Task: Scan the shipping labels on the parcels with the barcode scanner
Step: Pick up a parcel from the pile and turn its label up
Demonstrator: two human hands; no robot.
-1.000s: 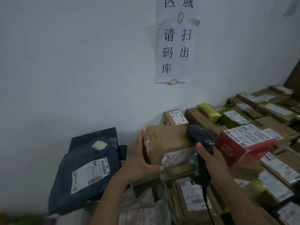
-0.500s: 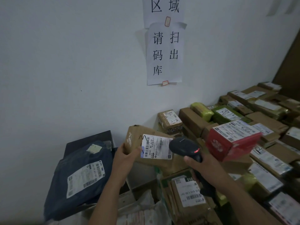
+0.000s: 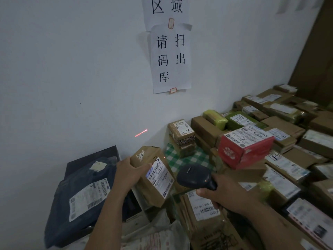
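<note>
My left hand grips a brown cardboard parcel by its upper left edge, tilted so its white shipping label faces up and right. My right hand holds the dark barcode scanner by its handle, its head just right of the parcel. A red scan line falls on the wall above and left of the parcel, with a small red dot at the parcel's top edge.
A dark blue poly bag with a label lies at the left on a black box. A red box and many labelled cardboard parcels fill the right side. A green checked cloth shows behind the held parcel. Paper signs hang on the white wall.
The parcel came off the pile and has been turned label-up, then lowered and tilted. The scanner swung down to its right, and its red line now shows on the wall.
</note>
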